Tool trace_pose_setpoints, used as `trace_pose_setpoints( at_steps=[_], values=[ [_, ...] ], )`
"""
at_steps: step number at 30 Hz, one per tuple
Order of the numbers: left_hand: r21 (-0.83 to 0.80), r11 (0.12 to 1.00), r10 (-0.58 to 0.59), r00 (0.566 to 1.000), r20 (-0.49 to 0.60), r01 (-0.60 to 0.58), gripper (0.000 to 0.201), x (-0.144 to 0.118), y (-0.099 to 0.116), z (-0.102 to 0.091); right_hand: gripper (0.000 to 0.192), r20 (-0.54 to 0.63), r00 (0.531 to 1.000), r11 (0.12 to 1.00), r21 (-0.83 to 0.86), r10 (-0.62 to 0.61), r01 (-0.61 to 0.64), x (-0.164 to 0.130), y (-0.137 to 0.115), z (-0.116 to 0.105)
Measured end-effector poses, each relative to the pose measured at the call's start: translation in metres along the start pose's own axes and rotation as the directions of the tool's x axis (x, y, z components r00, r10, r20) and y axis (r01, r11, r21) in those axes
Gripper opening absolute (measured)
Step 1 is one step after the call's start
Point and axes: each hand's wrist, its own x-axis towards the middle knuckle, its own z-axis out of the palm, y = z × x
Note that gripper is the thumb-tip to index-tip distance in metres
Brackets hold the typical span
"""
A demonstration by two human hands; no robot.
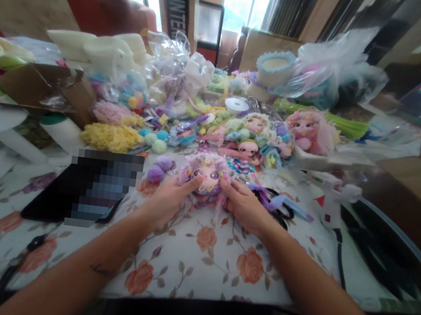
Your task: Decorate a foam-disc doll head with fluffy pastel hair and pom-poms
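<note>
Grip: the left hand and right hand grasped the doll from both sides, thumbs toward its front. The doll faced the wearer, its pale, curly hair framing large purple eyes; whether its base touched the cloth could not be told.

Clearance, taken from the doll: widest on the near side, where the flowered tablecloth ran down between the forearms to its front edge. Left was tighter — purple pom-poms sat just beside the left hand, with a dark tablet, partly pixelated, beyond them. Right of the doll, purple ribbon and black loops lay close to the right hand; farther right stood a white device with a black cable. Behind the doll, the way was closed off by sequins, a second doll face and a dense craft pile.

Surface: white cloth, orange roses, brown-grey leaves. Left of and behind the doll, a yellow fluffy bundle; behind and right, a pink-haired doll and clear plastic bags.

Room: well behind the doll — bright window, dark lettered banner.
</note>
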Motion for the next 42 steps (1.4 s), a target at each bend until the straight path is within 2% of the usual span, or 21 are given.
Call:
trace_pose_setpoints(
  at_steps=[3,5,12,16,19,21,24,26,28,31,34,36,38,40,42],
  values=[
    [-0.001,0.999,-0.040,0.999,-0.008,0.040,0.033,0.000,-0.003,0.001,0.031,0.052,0.984,0.958,0.229,0.168,-0.176,0.000,-0.002,0.001],
    [0.039,0.997,-0.066,0.997,-0.025,0.067,0.034,0.000,-0.004,0.000,0.027,0.082,0.969,0.920,0.304,0.232,-0.246,0.000,-0.003,0.001],
    [0.305,0.949,-0.041,0.990,-0.138,0.082,0.036,-0.002,0.004,0.000,0.031,0.116,0.937,0.909,0.230,0.329,-0.347,0.002,0.001,-0.001],
    [0.460,0.880,-0.015,0.976,-0.219,0.117,0.033,-0.003,0.012,-0.003,0.031,0.114,0.931,0.911,0.195,0.348,-0.364,0.002,0.000,-0.001],
    [0.538,0.837,0.024,0.976,-0.215,0.097,0.032,-0.002,0.017,-0.009,0.032,0.114,0.931,0.916,0.169,0.348,-0.363,0.001,-0.003,0.001],
    [0.601,0.797,0.062,0.979,-0.194,0.069,0.030,-0.001,0.020,-0.013,0.031,0.124,0.929,0.919,0.152,0.348,-0.365,-0.001,-0.005,0.001],
    [0.728,0.685,0.158,0.970,-0.185,0.027,0.028,-0.001,0.023,-0.015,0.027,0.152,0.923,0.920,0.126,0.352,-0.372,-0.004,-0.007,0.001],
    [0.775,0.632,0.262,0.943,-0.204,-0.008,0.037,-0.004,0.023,-0.018,0.027,0.179,0.916,0.919,0.103,0.360,-0.381,-0.006,-0.009,0.000],
    [0.785,0.615,0.383,0.899,-0.214,-0.076,0.043,-0.010,0.020,-0.022,0.028,0.210,0.907,0.918,0.077,0.366,-0.388,-0.008,-0.011,0.000],
    [0.799,0.580,0.458,0.875,-0.157,-0.160,0.030,-0.026,0.010,-0.030,0.034,0.266,0.891,0.925,0.002,0.367,-0.381,-0.012,-0.013,0.001],
    [0.898,0.411,0.482,0.873,-0.069,-0.156,0.028,-0.045,0.000,-0.038,0.040,0.319,0.861,0.918,-0.126,0.395,-0.375,-0.017,-0.015,0.000],
    [0.961,0.237,0.463,0.886,0.019,-0.145,0.032,-0.057,-0.004,-0.042,0.037,0.356,0.839,0.910,-0.200,0.412,-0.362,-0.020,-0.016,-0.001],
    [0.991,0.068,0.386,0.919,0.076,-0.111,0.036,-0.068,-0.004,-0.043,0.029,0.421,0.803,0.905,-0.262,0.421,-0.336,-0.025,-0.016,-0.003],
    [0.997,-0.066,0.277,0.958,0.066,-0.050,0.039,-0.077,0.000,-0.042,0.023,0.508,0.747,0.899,-0.322,0.428,-0.296,-0.028,-0.015,-0.005],
    [0.983,-0.185,0.171,0.985,0.012,0.020,0.037,-0.085,0.007,-0.038,0.022,0.609,0.675,0.902,-0.371,0.417,-0.223,-0.031,-0.015,-0.007]
  ],
)
